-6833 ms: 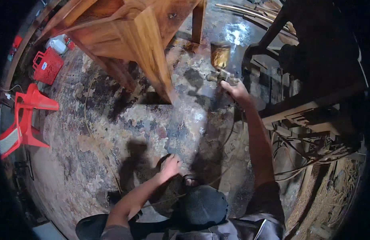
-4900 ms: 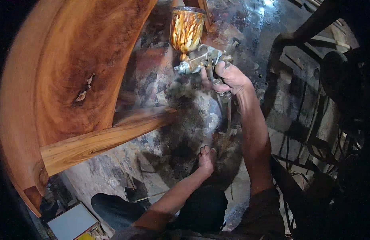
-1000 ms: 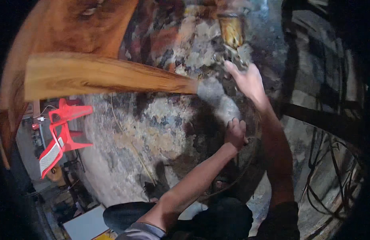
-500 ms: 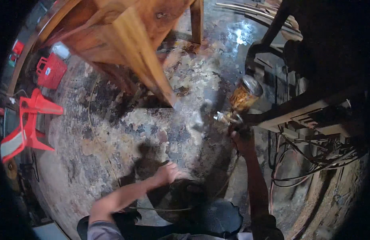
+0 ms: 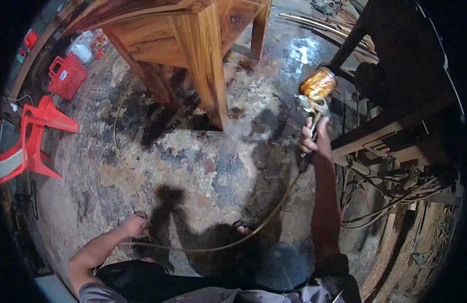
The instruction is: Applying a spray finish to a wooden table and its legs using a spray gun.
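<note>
Spray gun (image 5: 314, 105), right of the wooden furniture (image 5: 205, 63), looked rigid and probably top-heavy, best held below its cup (image 5: 319, 84), where the right hand (image 5: 317, 142) wrapped it, while the left hand (image 5: 136, 225), nearer the person than the furniture, hung apart, its grip unclear.

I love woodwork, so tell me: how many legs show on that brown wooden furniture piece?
3: the nearest leg in the middle, a darker leg left of it, and a far leg to its right. More may be hidden.

A greyish short-sleeved shirt (image 5: 213, 295) is worn with dark trousers (image 5: 137, 274) and open-toed footwear (image 5: 239, 223).
</note>
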The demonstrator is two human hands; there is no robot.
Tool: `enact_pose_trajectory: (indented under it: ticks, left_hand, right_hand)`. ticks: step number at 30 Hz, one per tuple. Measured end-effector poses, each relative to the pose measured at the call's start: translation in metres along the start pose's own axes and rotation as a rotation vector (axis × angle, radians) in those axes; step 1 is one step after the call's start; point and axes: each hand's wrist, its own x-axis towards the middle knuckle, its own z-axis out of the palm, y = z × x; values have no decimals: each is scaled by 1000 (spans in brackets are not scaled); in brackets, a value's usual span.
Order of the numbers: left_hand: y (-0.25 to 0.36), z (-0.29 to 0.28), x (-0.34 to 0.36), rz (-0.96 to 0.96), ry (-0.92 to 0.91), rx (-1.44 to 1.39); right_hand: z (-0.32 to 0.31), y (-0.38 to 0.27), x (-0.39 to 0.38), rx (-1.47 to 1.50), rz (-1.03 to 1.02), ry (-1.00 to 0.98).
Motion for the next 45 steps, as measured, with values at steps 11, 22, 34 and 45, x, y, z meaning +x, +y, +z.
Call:
enact_pose_trajectory:
  ticks: [11,22,34,45]
  left_hand:
    - [5,7,4,-271,107,-189]
    - [19,-12,33,-191,142,-173]
    - [12,5,36,-165,150,-230]
    - [15,0,39,-176,22,-240]
  right_hand:
    - [-60,87,-41,-1229,35,375]
    - [2,73,-91,-117,-120,332]
    - [9,121,-117,-614,124,495]
    - [-13,156,-92,-858,-149,711]
